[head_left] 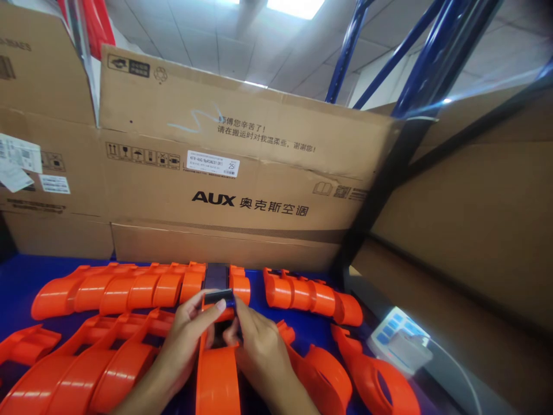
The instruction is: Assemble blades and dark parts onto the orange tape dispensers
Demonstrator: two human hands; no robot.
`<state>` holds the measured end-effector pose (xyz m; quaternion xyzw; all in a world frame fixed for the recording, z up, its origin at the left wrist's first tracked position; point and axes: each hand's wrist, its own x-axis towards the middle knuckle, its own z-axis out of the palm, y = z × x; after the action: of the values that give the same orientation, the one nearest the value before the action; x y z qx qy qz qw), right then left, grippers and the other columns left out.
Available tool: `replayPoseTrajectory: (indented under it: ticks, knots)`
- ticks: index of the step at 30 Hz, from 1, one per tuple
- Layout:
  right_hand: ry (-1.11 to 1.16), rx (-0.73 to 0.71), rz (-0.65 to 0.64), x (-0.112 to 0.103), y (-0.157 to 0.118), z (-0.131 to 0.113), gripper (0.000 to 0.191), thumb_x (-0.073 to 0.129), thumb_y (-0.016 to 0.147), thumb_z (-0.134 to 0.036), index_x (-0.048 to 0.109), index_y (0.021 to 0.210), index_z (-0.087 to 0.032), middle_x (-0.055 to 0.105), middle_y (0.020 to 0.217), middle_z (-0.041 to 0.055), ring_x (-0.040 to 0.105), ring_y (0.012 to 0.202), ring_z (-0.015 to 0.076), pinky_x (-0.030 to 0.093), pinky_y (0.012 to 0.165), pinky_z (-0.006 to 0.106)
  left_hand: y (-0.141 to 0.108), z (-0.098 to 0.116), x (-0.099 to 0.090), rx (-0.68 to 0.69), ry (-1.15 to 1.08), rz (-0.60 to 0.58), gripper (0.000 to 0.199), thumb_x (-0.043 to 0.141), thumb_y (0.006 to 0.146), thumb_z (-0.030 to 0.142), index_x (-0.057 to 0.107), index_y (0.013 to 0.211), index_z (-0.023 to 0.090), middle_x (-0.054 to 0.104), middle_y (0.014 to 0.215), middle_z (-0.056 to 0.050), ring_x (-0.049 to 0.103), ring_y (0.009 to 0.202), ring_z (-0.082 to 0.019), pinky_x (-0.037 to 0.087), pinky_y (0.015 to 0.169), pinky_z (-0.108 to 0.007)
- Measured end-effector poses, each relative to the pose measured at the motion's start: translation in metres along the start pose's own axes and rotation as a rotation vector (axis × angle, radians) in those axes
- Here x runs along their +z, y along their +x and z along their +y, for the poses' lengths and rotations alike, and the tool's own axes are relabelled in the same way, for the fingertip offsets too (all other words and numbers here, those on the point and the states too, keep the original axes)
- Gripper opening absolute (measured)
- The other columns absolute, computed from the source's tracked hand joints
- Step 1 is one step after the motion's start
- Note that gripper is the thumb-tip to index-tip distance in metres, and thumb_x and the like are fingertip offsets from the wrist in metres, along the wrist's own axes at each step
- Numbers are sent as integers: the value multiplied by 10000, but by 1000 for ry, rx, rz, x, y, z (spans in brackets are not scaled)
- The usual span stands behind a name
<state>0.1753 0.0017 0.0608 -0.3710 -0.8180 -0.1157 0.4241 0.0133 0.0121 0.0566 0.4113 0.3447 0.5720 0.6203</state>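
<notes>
Both my hands are around one orange curved plastic part (218, 377) at the front centre, its broad curved end toward me. My left hand (185, 328) grips its left side, with the thumb laid near a black strip (218, 296) at the part's far end. From the right, my right hand (261, 340) closes on the same end, fingers bent; a small dark blue piece shows between the hands. Its fingertips are partly hidden. A dark flat object (216, 275) lies just beyond my hands. Similar orange parts (129, 369) lie close on both sides.
A blue surface (256, 288) bears several orange parts in rows (142, 288). Large cardboard panels (259, 230) stand behind it. A dark blue metal post (380, 184) rises at right, near a white device (401, 340) with blue squares and a cable.
</notes>
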Motion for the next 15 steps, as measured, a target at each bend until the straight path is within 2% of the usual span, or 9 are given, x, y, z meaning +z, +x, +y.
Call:
replayPoseTrajectory:
  ticks: [3, 6, 9, 12, 15]
  knots:
    - [64, 0, 0, -3, 3, 1, 522, 499, 900, -45, 519, 1419, -100, 769, 928, 129, 741, 749, 230, 630, 693, 340, -1, 4, 0, -12, 4, -4, 350, 801, 826, 428, 654, 1031, 186, 471, 437, 101, 345, 373, -53, 244, 423, -189]
    - [166, -5, -3, -11, 8, 5, 436, 575, 932, -132, 563, 1368, -138, 767, 1005, 137, 747, 838, 242, 626, 753, 352, -1, 6, -1, 27, 42, -15, 320, 771, 853, 442, 636, 994, 189, 448, 413, 111, 316, 358, -44, 248, 416, -175]
    - [199, 20, 6, -18, 11, 9, 311, 624, 943, -217, 628, 1250, -172, 757, 904, 99, 722, 753, 226, 597, 683, 333, -2, 5, -1, 101, 115, -60, 306, 699, 902, 491, 618, 937, 198, 444, 400, 109, 324, 329, -47, 242, 395, -173]
    - [216, 37, -10, -22, 11, 10, 220, 609, 933, -212, 651, 1146, -174, 718, 784, 59, 674, 656, 202, 546, 609, 309, -4, 2, 0, 134, 181, -80, 309, 671, 920, 503, 617, 905, 200, 432, 395, 109, 332, 310, -49, 227, 375, -173]
    - [275, 52, -29, -23, 11, 9, 196, 604, 921, -202, 649, 1110, -175, 701, 762, 43, 655, 632, 186, 519, 593, 290, -5, 2, 0, 136, 207, -82, 303, 675, 920, 493, 631, 898, 194, 429, 391, 109, 327, 297, -47, 211, 362, -175]
